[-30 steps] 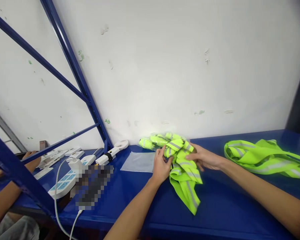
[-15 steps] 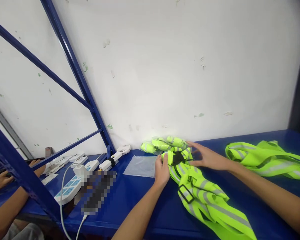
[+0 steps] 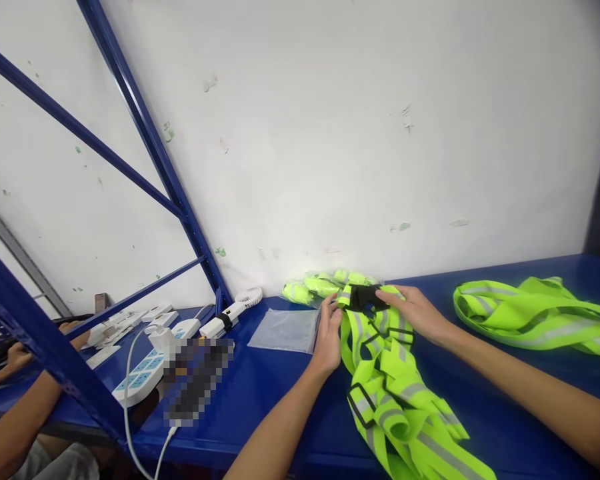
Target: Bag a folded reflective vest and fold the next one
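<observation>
"Where does the reflective vest (image 3: 387, 400) lie?"

"On the blue desk (image 3: 250, 390), right in front of the person. Its yellow straps trail toward the near edge. Its top end, with a black patch (image 3: 364, 297), is raised between the two hands."

"What is the left hand doing?"

"The left hand (image 3: 327, 337) sits at the patch's left side. Its fingers (image 3: 333, 308) are closed in a pinch on the yellow strap there."

"And the right?"

"The right hand (image 3: 420, 315) comes in from the other side. Its fingers (image 3: 393, 293) curl over the patch's right end and grip it. The hands are near each other, with the patch between them."

"What lies around them?"

"A clear plastic bag (image 3: 285, 329) lies flat just left of the left hand. A bundle of packed vests (image 3: 317, 287) rests against the wall behind the hands. A second vest (image 3: 535, 313) lies well apart to the right. Further left are a small white fan (image 3: 247, 297) and a power strip (image 3: 140, 373). Another person's arm (image 3: 15, 420) shows at the far left edge."
</observation>
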{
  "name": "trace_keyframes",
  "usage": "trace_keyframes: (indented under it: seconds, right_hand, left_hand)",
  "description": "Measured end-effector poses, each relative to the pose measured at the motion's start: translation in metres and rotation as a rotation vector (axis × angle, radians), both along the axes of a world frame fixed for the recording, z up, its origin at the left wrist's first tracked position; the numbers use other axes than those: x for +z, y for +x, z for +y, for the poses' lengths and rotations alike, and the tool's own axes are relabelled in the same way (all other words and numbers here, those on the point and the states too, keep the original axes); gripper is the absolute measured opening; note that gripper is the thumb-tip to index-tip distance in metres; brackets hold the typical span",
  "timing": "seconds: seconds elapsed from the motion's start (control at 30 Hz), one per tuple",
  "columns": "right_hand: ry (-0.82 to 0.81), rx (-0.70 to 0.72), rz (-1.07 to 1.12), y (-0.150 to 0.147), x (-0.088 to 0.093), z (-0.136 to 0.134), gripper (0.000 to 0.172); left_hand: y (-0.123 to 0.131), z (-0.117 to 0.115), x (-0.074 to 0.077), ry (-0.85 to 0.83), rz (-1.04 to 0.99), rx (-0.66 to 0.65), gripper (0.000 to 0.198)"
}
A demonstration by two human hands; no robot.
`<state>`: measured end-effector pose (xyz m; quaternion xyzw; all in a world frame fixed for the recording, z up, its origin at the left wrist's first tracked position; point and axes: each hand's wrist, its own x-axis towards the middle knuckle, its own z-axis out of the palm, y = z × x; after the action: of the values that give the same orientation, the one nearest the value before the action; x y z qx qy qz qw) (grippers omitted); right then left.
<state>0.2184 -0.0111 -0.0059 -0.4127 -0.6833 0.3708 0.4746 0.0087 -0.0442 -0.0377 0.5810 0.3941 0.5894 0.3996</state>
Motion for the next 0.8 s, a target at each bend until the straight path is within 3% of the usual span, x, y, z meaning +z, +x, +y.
trace_keyframes:
  seconds: [0.1,0.23,0.37,0.43,0.53,0.63,0.8]
  right_hand:
    - [-0.063,-0.069,-0.011,0.0,-0.003,0.006,0.045]
    - [-0.234,-0.152,0.062,0.003,-0.002,0.009,0.04]
    - [-0.724,0.26,0.427,0.001,0.004,-0.003,0.048]
    - [-0.823,0.443,0.558,-0.003,0.007,-0.011,0.052]
    - [-0.861,0.474,0.544,-0.008,0.008,-0.018,0.062]
    - [-0.759,0.362,0.391,-0.009,0.006,-0.018,0.065]
    - [-0.209,0.134,0.163,-0.006,-0.001,-0.006,0.055]
  left_hand:
    - [0.0,-0.005,0.002,0.056,0.024,-0.049,0.054]
    - [0.001,-0.001,-0.005,-0.027,0.091,-0.195,0.066]
    - [0.003,0.008,-0.014,-0.148,0.013,-0.314,0.069]
    - [0.005,0.01,-0.015,-0.147,-0.036,-0.344,0.061]
    - [0.006,0.01,-0.012,-0.142,-0.077,-0.371,0.039]
    - [0.006,0.008,-0.006,-0.201,-0.129,-0.406,0.034]
    - [0.008,0.004,-0.002,-0.308,-0.245,-0.407,0.041]
